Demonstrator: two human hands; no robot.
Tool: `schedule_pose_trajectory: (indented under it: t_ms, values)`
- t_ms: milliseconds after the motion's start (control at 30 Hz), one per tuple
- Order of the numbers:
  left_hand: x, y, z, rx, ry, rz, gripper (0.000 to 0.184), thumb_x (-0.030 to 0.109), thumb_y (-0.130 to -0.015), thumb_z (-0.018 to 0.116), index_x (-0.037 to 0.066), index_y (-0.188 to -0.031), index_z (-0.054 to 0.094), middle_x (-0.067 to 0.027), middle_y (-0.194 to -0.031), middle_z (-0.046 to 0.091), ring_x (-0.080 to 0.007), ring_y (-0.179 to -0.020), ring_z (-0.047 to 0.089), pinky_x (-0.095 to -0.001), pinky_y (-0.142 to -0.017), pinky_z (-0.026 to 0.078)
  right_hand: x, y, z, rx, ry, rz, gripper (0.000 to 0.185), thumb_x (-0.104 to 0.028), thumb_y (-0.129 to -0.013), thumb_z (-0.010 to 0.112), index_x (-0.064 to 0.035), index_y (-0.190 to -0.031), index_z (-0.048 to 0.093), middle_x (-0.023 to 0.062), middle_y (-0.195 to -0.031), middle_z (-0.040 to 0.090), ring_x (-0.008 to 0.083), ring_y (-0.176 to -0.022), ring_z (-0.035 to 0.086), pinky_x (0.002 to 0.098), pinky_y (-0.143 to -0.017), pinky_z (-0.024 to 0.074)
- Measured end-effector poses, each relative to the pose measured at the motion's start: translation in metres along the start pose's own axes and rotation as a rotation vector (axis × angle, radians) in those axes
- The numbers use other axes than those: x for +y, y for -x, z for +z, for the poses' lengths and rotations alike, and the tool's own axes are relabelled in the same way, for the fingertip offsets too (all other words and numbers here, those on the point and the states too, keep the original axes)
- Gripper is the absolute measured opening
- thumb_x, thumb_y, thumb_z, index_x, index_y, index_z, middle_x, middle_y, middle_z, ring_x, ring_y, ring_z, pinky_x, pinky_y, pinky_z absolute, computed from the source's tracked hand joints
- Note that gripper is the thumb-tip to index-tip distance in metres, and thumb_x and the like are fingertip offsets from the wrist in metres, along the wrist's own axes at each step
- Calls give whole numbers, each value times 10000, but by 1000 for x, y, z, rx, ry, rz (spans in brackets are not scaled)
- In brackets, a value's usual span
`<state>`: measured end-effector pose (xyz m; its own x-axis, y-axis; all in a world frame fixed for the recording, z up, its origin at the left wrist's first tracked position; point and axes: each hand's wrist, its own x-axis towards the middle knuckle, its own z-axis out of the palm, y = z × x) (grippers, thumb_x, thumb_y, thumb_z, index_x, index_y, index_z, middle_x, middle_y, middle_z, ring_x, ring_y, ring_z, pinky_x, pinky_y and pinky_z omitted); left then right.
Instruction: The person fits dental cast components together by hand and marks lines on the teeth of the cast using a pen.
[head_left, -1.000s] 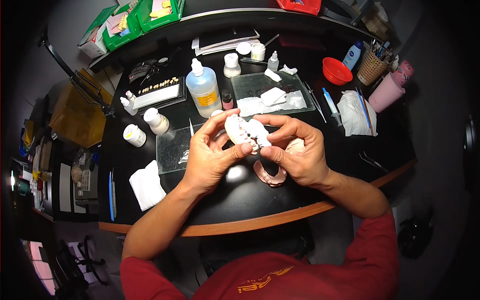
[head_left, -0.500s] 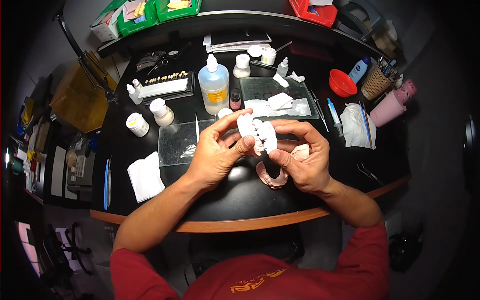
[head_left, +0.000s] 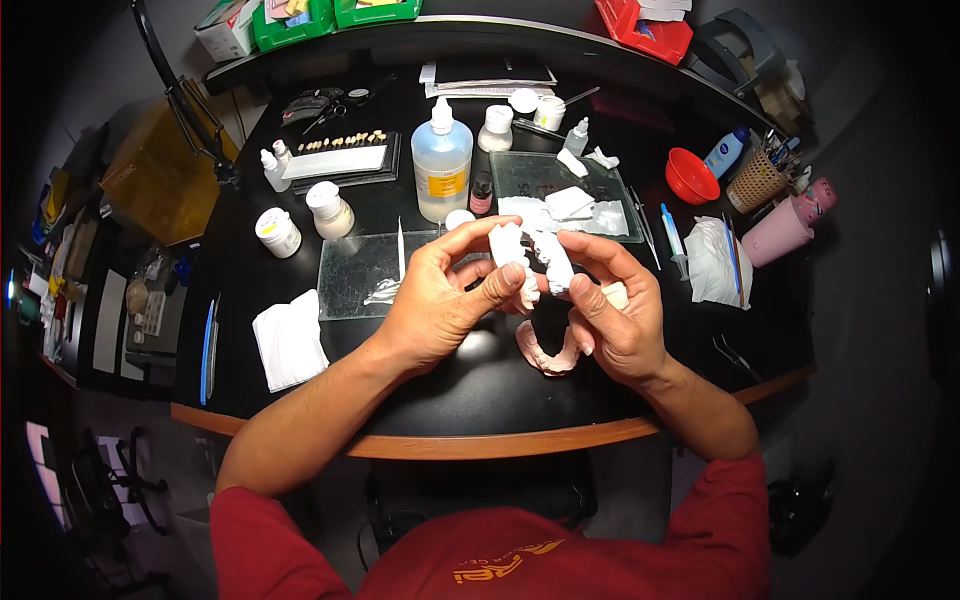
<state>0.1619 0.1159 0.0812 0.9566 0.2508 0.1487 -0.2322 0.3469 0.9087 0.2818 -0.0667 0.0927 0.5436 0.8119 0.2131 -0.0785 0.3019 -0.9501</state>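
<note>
The person's left hand (head_left: 432, 305) pinched a white, toothed plaster dental cast (head_left: 507, 246) between thumb and fingers, while the right hand (head_left: 630, 325) pinched a second white plaster cast (head_left: 553, 262) likewise. Both pieces were held up above the glossy black tabletop (head_left: 460, 405), side by side, with a dark gap between their facing edges; whether they touched lower down was hard to tell. A pinkish, horseshoe-shaped plaster cast (head_left: 545, 364) lay on the tabletop near the right hand. A clear, rectangular glass slab (head_left: 345, 270) lay beside the left hand.
</note>
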Motion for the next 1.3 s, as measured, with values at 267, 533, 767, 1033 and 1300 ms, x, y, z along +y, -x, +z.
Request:
schedule_pose_trajectory:
  t_ms: [267,533,767,1033,1300]
  values:
    - [1,0,-2,-2,-30,13,656,241,-902,816,-10,-1430,517,-120,-1278,607,-191,-1113,642,-308,-856,597,-4,4,1,-45,15,-67,475,3,-971,674,57,-1411,505,174,-1333,589,169,-928,710,223,-670,572]
    - [9,0,-2,-60,-16,-5,711,171,-864,855,8,-1466,513,-108,-1282,612,-194,-1156,600,-327,-925,584,2,4,-1,-110,127,-234,549,97,-865,754,52,-1378,563,179,-1372,511,320,-1211,645,374,-1008,583]
    - [14,1,-1,-77,-8,-42,744,122,-855,853,4,-1489,482,-115,-1275,610,-208,-1202,589,-345,-951,588,4,3,-1,-101,153,-296,540,76,-855,775,40,-1359,587,178,-1348,543,287,-1186,655,371,-1006,586]
    - [11,-1,0,-70,-33,30,754,47,-805,877,-1,-1458,503,-120,-1308,563,-221,-1233,589,-370,-1009,578,2,3,-2,-87,209,-285,543,47,-837,811,27,-1341,610,160,-1321,569,229,-1145,669,305,-954,595]
    - [12,-1,0,-55,-31,39,735,31,-785,886,-19,-1422,524,-100,-1300,554,-224,-1247,591,-370,-1010,580,5,3,-3,-74,203,-278,539,40,-826,826,22,-1326,623,154,-1311,577,199,-1116,675,222,-828,599]
